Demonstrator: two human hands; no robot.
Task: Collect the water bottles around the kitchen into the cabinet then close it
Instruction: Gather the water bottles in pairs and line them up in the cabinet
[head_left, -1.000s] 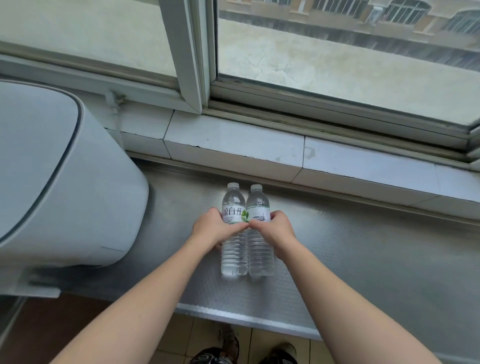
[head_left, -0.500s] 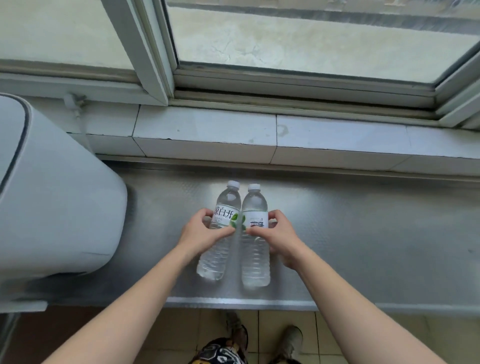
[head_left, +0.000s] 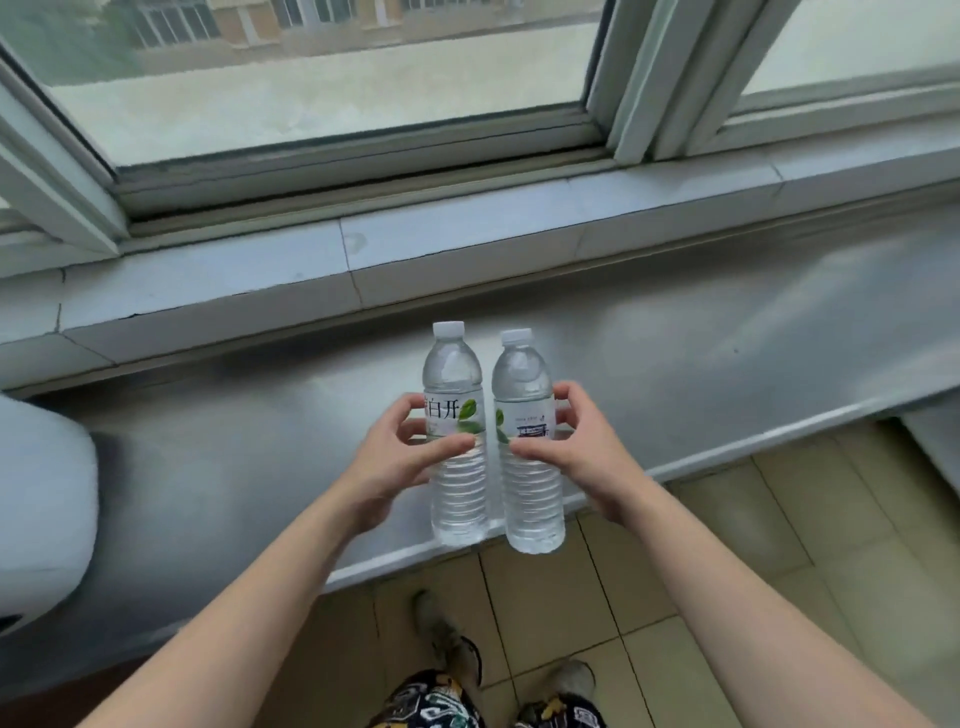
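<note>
Each hand's curled fingers hold a clear ribbed plastic bottle, left hand (head_left: 395, 462) the left bottle (head_left: 457, 452), right hand (head_left: 576, 457) the right bottle (head_left: 527, 457).

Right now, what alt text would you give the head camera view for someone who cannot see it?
A person holds two clear plastic water bottles with white caps upright, side by side: the left hand grips the left bottle, the right hand the right bottle. Below them runs a grey metal counter under a window; beige floor tiles and the person's shoes are visible.

kitchen | steel counter (head_left: 675, 364) under window (head_left: 332, 78) | tiled floor (head_left: 727, 545)
</note>
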